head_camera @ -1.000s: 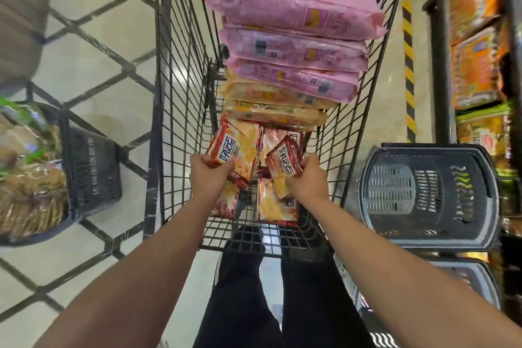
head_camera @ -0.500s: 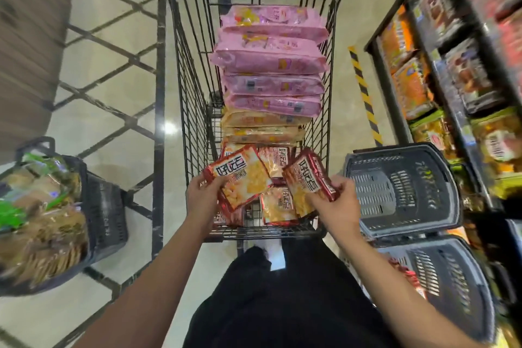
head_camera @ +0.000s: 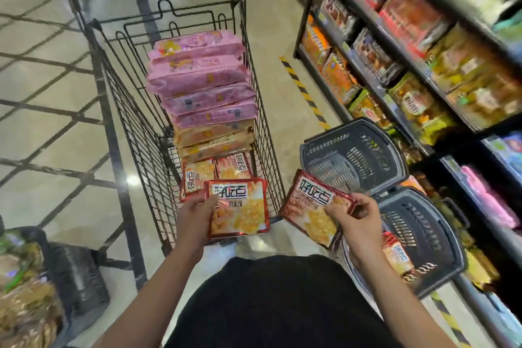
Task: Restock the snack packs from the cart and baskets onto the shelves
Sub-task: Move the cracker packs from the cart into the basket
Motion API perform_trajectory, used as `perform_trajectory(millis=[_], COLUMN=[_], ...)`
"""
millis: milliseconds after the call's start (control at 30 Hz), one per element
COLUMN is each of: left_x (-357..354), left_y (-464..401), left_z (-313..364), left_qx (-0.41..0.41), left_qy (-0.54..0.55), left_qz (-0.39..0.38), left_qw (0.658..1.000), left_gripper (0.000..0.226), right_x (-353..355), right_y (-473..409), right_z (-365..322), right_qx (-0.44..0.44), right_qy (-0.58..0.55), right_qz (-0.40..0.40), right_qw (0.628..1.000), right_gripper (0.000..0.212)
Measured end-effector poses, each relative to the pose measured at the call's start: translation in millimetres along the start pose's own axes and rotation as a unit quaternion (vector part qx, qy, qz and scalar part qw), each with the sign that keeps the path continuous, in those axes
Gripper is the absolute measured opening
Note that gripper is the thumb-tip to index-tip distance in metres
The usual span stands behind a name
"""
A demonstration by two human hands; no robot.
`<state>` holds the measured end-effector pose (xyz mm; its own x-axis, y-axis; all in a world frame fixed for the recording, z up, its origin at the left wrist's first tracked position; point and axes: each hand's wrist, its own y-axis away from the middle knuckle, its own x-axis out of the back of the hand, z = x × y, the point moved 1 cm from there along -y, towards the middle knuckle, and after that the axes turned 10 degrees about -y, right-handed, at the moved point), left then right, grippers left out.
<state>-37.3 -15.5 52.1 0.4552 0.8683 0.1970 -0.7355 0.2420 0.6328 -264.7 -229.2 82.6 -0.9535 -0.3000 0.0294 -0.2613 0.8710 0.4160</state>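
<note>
My left hand [head_camera: 195, 219] grips a red-edged snack pack [head_camera: 240, 209] just above the near end of the black wire cart [head_camera: 135, 110]. My right hand [head_camera: 357, 223] holds a second red snack pack [head_camera: 312, 207] out to the right of the cart, over the grey baskets. Inside the cart lie two more red packs [head_camera: 216, 169], orange packs [head_camera: 214, 140] and a stack of pink packs [head_camera: 200, 82]. The shelves [head_camera: 375, 85] on the right carry rows of snack packs.
Two stacked grey baskets [head_camera: 353, 155] stand on the floor between cart and shelves; the lower one [head_camera: 423, 237] holds a red pack [head_camera: 399, 256]. A dark basket [head_camera: 76, 271] with cracker packs sits at the bottom left. A yellow-black floor stripe [head_camera: 303, 90] runs along the shelf base.
Both hands have lifted their red packs up out of the cart. My right hand has swung to the right, past the cart's side. The view has tilted up toward the shelves.
</note>
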Motion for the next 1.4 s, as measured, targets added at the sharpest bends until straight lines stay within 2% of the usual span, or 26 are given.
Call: perform_trajectory(millis=[300,333,433,533,667,733,867,967,1067,1167,1233,1400], left_x=[-93.8,-108.0,-153.6,-195.5,-247.4,-269.6,-309.9,-335.1,-357.8,-376.6,-389.2,-420.7], left_y=[54.4,64.8,95.3,115.7,141.6,155.8,176.3,183.3,181.4,172.5,164.0,138.5], left_z=[-14.3,-17.0,-32.7,-56.9,-88.8,-96.7,-105.8,-110.7,-116.7,-124.0,-127.6,-140.7], left_qx=[-0.082,-0.083,-0.071,-0.094,-0.12,-0.113,-0.134,-0.149,-0.141,-0.137,-0.134,-0.106], left_qy=[-0.152,-0.165,-0.194,-0.248,-0.31,-0.34,-0.393,-0.427,-0.447,-0.456,-0.472,-0.488], left_qz=[-0.097,-0.111,-0.136,-0.157,-0.207,-0.219,-0.263,-0.286,-0.312,-0.329,-0.326,-0.327], left_qw=[0.98,0.977,0.969,0.951,0.92,0.908,0.871,0.845,0.826,0.815,0.808,0.802], left_gripper=[0.036,0.036,0.014,0.016,0.041,0.045,0.04,0.023,0.024,0.016,0.011,0.028], right_x=[133.8,153.4,216.7,277.2,341.1,362.6,389.7,396.2,397.7,398.9,399.7,401.4], right_y=[24.5,30.0,48.7,69.4,101.1,115.0,136.4,145.8,149.3,143.4,132.6,87.3], right_z=[31.1,35.1,52.5,71.6,98.2,110.6,130.0,143.5,155.3,161.5,166.2,178.3], right_qx=[-0.082,-0.086,-0.089,-0.106,-0.115,-0.116,-0.122,-0.131,-0.138,-0.15,-0.157,-0.176], right_qy=[-0.166,-0.18,-0.21,-0.251,-0.291,-0.31,-0.332,-0.354,-0.365,-0.361,-0.354,-0.321], right_qz=[0.103,0.119,0.169,0.237,0.318,0.347,0.399,0.426,0.428,0.438,0.447,0.464], right_qw=[0.977,0.973,0.959,0.933,0.895,0.878,0.846,0.822,0.815,0.81,0.807,0.806], right_gripper=[0.035,0.035,0.04,0.038,0.042,0.045,0.039,0.044,0.046,0.036,0.041,0.05])
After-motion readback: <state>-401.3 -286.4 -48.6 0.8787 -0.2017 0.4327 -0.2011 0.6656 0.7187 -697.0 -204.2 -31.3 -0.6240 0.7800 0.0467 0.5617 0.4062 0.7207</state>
